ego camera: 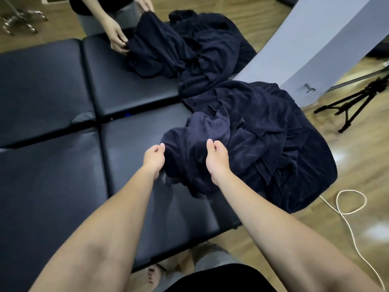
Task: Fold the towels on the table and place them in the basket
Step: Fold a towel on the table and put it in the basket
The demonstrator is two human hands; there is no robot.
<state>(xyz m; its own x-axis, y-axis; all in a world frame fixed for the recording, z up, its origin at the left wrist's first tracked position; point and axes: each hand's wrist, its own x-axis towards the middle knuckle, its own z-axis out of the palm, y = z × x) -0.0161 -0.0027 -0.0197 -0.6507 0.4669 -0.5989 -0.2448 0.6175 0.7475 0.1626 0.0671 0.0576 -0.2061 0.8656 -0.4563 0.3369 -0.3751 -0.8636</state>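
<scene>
Right of centre in the frame, both hands are pinching a crumpled dark towel (242,140) heaped on the table (52,186): left hand (154,159) at its near edge, right hand (216,159) gathering a fold. Soft, limp, probably bulky; corners are offering the best hold.

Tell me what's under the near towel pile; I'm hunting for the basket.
Under the near towel pile only the black padded table shows, around its edges. Whatever lies beneath the crumpled folds is covered. No basket is visible.

second person (109,9) cut off above the arms, tripod (355,102) cropped at right edge
</scene>
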